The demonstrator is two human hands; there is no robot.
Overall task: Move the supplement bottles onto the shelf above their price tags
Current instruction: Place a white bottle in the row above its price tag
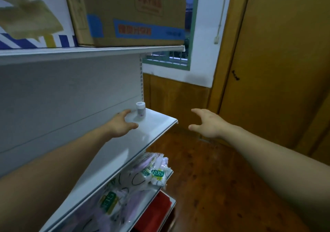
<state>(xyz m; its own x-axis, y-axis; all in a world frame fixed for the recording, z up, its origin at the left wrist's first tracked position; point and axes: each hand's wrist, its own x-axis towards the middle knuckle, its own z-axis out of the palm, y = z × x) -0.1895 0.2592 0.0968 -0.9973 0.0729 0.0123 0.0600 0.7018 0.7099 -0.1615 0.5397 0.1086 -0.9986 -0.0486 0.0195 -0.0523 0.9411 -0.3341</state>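
My left hand [121, 124], fingers spread and empty, is nearest the bottle [140, 110]. It stands upright just beyond my fingertips. My right hand [205, 123] hovers open, well apart.

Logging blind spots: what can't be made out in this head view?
- Label on the bottle: too small and blurred, head view.
- Front edge of the shelf: steep angle, head view; any price tags unreadable.
- Print on the cardboard box: blurred; top cut off by frame edge.
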